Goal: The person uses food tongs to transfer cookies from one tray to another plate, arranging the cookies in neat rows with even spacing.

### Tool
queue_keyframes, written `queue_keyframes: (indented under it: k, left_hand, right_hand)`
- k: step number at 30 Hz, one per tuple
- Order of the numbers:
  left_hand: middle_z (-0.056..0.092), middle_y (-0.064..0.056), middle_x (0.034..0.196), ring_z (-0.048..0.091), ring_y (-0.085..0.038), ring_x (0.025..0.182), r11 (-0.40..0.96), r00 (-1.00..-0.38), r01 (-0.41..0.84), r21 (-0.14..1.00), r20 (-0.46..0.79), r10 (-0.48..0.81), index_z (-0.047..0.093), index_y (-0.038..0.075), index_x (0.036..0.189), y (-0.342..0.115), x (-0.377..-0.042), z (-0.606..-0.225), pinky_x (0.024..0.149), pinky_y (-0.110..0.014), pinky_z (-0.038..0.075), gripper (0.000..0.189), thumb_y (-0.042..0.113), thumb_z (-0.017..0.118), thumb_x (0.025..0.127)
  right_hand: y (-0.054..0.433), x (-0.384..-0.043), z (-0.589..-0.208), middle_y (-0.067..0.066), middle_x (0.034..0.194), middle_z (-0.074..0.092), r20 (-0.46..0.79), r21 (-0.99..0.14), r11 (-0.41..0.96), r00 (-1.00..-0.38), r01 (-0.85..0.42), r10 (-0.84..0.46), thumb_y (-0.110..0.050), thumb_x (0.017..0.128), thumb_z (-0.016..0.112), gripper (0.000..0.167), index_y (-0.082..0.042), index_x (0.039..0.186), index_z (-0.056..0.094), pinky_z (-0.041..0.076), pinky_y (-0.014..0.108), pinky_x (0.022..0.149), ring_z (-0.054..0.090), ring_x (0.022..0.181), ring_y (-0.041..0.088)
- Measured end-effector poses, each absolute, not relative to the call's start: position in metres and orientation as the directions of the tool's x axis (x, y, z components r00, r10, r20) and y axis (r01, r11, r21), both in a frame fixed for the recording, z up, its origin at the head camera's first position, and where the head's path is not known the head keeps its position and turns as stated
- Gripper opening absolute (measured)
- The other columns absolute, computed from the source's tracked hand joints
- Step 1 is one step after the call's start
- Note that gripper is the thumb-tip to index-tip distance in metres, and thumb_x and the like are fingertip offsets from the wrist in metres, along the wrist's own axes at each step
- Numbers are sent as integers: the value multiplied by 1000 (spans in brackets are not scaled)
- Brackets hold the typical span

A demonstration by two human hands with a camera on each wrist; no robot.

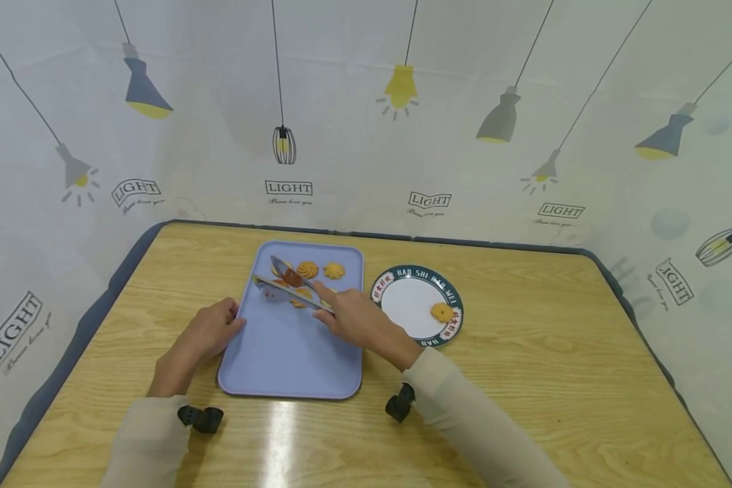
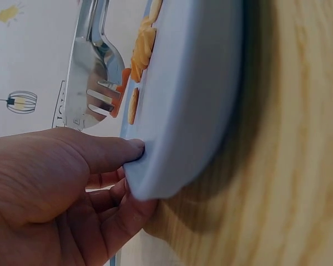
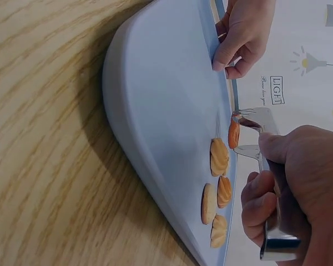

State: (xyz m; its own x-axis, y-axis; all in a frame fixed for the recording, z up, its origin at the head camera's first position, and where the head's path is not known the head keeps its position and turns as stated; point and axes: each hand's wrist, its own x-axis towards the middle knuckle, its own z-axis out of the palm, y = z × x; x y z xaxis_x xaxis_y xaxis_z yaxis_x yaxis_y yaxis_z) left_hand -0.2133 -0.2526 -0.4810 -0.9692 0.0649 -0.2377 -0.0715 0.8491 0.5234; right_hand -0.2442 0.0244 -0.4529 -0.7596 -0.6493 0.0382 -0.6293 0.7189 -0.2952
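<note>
My left hand (image 1: 210, 329) pinches the left rim of a pale blue tray (image 1: 289, 366), thumb on top and fingers beneath, as the left wrist view shows. Above the tray's far half, my right hand (image 1: 362, 322) grips metal tongs (image 3: 283, 210), which have a slotted, fork-like end. Between the tong ends sits a reddish-brown cookie (image 3: 233, 131), raised off the tray. Several golden cookies lie on the tray, among them a swirled cookie (image 1: 308, 270) and a flower-shaped cookie (image 1: 334, 271); the tongs partly cover others in the head view.
Right of the tray stands a round white plate (image 1: 409, 305) with a green patterned rim; a golden cookie (image 1: 442, 312) lies near its right edge. The wooden table (image 1: 555, 359) is bordered by a cloth backdrop (image 1: 354, 156) printed with lamps.
</note>
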Motion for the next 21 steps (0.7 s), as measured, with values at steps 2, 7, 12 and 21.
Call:
queue_keyframes:
  k: [2,7,12,21]
  left_hand:
    - [61,-21,97,56,-25,80,848,-968,-75,525,-242,64,51,-6,111,-252,-213,-481,67,-35,47,25,16,53,99]
    - [61,-21,96,56,-25,79,848,-970,-71,525,-235,64,51,-6,110,-252,-212,-481,66,-35,47,24,15,53,99]
    - [60,-19,92,55,-24,77,848,-972,-51,527,-220,78,51,-5,108,-252,-211,-481,64,-34,46,22,15,53,99]
    - [61,-20,93,56,-25,77,845,-972,-44,533,-218,87,50,-5,108,-253,-211,-482,64,-35,46,22,15,53,99]
  right_hand:
    - [24,-244,-454,-2,62,55,42,-290,718,-758,-633,-651,-37,102,52,60,-13,154,34,35,22,50,46,50,8]
    - [21,-244,-456,-1,64,56,42,-283,710,-748,-645,-662,-36,103,52,59,-11,153,35,35,22,49,46,50,8]
    - [19,-243,-455,-1,61,52,11,-281,725,-757,-629,-653,-36,103,51,59,-12,154,34,33,22,48,43,49,8]
    - [14,-243,-458,-1,61,53,-32,-263,756,-778,-599,-627,-38,102,52,60,-15,154,33,33,22,46,43,47,8]
